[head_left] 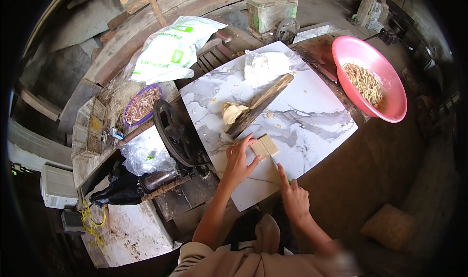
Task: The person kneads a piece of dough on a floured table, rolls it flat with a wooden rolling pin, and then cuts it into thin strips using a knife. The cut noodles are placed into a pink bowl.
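A flat, pale slab of dough (264, 147) lies near the front of the marbled white board (321, 112), with cut lines showing across it. My left hand (237, 158) is at its left edge, thumb and fingers spread, apparently touching the slab. Gripped in my right hand (296, 202) is a knife (275, 161). Its blade meets the slab's near side, my index finger stretches along its back, and a bit of green handle shows. Just beyond my left hand are a rough wooden bar (261, 106) and a lump of dough (234, 113).
White flour in a clear bag (266, 66) sits at the board's far end. At right stands a pink basin (393, 94) of cut dough strips; at left, a purple-rimmed basket (142, 105) of strips. A machine with a dark wheel (170, 130) borders the board. A white-green sack (170, 52) lies beyond.
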Available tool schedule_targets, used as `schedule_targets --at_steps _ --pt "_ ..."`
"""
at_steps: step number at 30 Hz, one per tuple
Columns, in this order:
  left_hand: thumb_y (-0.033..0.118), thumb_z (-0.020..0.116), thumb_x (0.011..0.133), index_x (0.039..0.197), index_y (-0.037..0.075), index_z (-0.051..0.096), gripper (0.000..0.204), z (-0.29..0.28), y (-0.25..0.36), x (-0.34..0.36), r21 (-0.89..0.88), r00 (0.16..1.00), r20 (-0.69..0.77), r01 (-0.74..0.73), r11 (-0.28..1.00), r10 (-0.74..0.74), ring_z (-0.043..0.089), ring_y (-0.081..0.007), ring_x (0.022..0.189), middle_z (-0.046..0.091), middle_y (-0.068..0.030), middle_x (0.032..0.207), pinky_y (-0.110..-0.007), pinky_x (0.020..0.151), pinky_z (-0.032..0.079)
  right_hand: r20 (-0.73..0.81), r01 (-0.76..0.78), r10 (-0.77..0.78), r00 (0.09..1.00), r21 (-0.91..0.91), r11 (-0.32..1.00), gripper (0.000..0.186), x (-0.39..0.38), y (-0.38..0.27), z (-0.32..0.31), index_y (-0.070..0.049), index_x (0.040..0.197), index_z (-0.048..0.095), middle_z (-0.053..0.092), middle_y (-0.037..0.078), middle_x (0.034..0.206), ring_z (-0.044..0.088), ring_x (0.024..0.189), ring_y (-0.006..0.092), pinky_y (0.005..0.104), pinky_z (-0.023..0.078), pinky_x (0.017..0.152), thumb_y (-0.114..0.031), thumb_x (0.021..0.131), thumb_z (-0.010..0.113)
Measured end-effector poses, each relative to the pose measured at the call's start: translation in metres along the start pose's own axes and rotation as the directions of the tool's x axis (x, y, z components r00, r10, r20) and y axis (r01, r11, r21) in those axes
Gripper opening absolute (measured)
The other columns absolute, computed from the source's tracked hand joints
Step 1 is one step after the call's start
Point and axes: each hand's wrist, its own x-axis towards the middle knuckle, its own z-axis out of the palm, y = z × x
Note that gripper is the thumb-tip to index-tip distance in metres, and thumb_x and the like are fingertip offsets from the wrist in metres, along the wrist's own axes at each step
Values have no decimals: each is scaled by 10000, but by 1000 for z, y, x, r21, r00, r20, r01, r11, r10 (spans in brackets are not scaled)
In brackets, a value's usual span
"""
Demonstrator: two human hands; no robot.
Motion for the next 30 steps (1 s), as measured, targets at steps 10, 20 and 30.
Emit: schedule_targets --at_steps 10,20,30 --pt "233 655 839 1396 75 332 663 0 -3 -5 -37 999 -38 -1 999 0 510 -206 1122 562 -63 1209 -425 967 293 -33 7 -5 999 72 997 826 17 -6 -8 -235 1497 154 591 128 729 618 516 297 405 513 455 -37 803 556" --pt "234 656 848 1412 75 306 682 -6 3 -9 -52 999 -15 35 998 -36 508 -212 1122 554 -77 1233 -429 982 270 -31 17 -16 999 58 998 760 55 -25 7 -256 1497 142 609 152 755 629 552 329 429 518 483 -102 863 532" --pt "193 668 836 1410 80 308 687 -5 6 -11 -36 999 -27 43 998 -44 525 -218 1144 540 -87 1277 -411 989 269 30 16 -19 999 80 997 832 64 -30 9 -228 1503 104 621 173 789 651 614 354 438 536 531 -15 821 531"
